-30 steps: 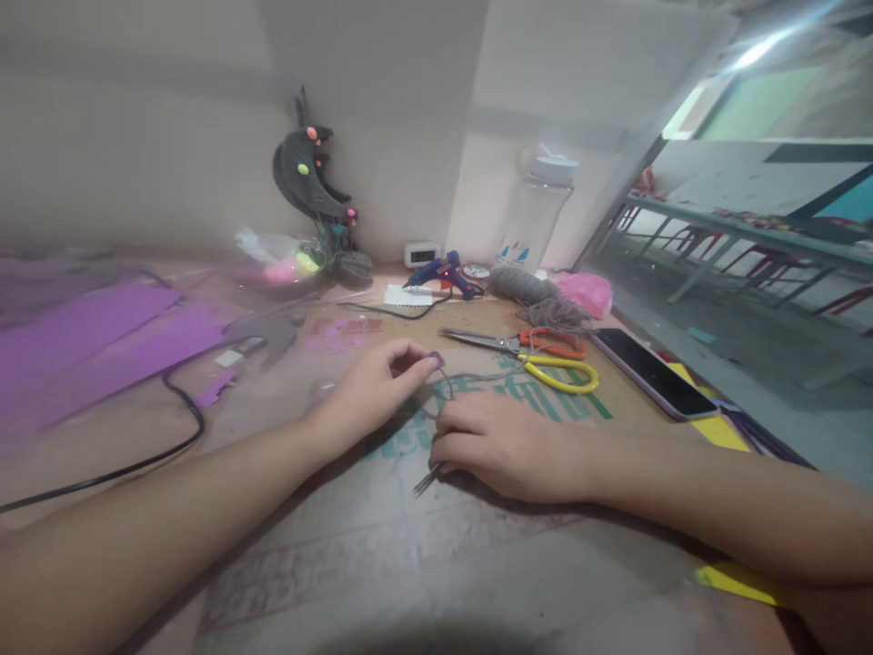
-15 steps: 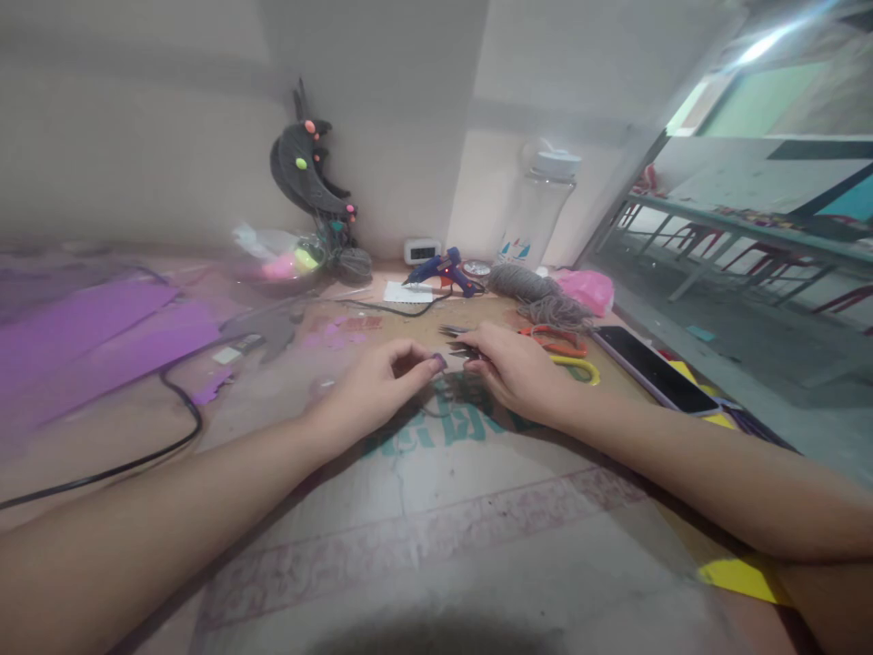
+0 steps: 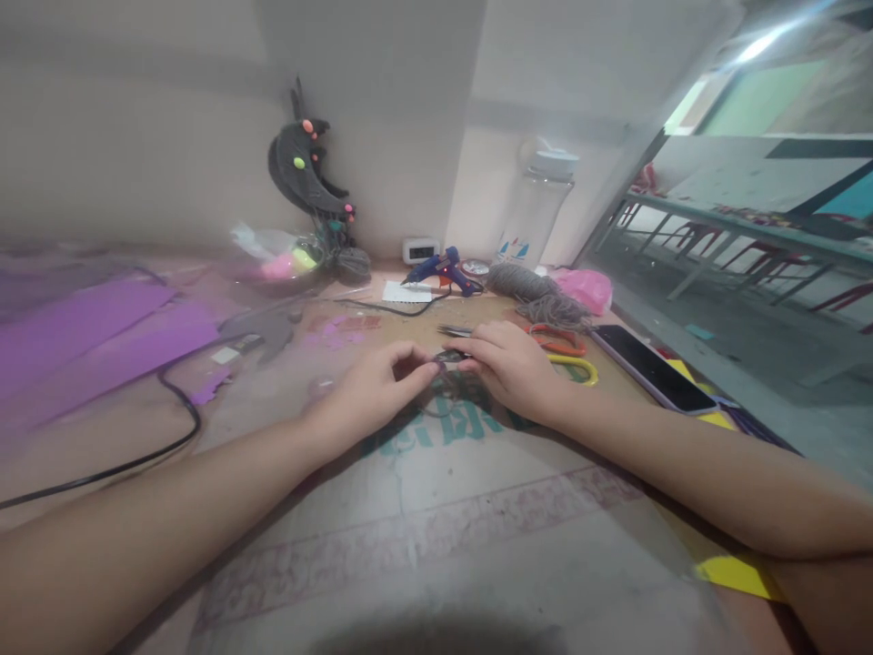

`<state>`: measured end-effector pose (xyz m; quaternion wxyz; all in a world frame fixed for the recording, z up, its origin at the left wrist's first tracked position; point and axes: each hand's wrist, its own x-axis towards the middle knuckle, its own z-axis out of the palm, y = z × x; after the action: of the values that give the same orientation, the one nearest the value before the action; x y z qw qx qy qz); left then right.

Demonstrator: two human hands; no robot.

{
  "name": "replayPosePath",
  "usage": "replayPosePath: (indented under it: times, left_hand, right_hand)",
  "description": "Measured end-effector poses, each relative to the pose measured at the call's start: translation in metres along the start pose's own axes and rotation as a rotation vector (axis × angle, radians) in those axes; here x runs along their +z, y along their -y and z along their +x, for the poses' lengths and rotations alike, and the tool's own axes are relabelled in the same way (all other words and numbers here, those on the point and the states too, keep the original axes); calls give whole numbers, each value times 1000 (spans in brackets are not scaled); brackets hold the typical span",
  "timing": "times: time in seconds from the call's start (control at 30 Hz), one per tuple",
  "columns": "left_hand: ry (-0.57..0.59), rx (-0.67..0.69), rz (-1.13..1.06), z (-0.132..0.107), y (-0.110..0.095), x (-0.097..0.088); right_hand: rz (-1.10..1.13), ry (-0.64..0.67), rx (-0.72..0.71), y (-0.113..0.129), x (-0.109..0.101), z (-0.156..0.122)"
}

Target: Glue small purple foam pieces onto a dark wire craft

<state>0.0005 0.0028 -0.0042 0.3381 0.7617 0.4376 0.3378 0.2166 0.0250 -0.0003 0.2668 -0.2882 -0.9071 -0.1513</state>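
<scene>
My left hand (image 3: 392, 377) is closed in a pinch on a tiny purple piece, now mostly hidden between thumb and forefinger. A thin greyish strand (image 3: 436, 414) curls below those fingertips. My right hand (image 3: 508, 364) is closed round a small dark metal tool with pointed jaws (image 3: 448, 356), which looks like snips; its handles are hidden in the palm. The jaws meet the purple piece at my left fingertips. Just beyond my right hand lie orange-handled scissors (image 3: 559, 340), and beside its wrist a yellow handle loop (image 3: 579, 367).
Behind my hands lie a blue glue gun (image 3: 440, 267), grey yarn (image 3: 525, 287) and a white clock (image 3: 421, 250). A clear bottle (image 3: 536, 214) stands by the wall. A phone (image 3: 651, 368) lies right; purple sheets (image 3: 109, 337) and a black cable (image 3: 187, 391) lie left.
The tool in my right hand has moved left onto the purple piece, and its parted jaws have come closer together. My left hand has hardly moved.
</scene>
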Motion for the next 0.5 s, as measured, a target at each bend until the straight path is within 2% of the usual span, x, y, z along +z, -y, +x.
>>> replayPosePath:
  times: [0.5]
  left_hand:
    - [11, -2, 5, 0, 0, 0]
  right_hand:
    - [-14, 18, -20, -1, 0, 0]
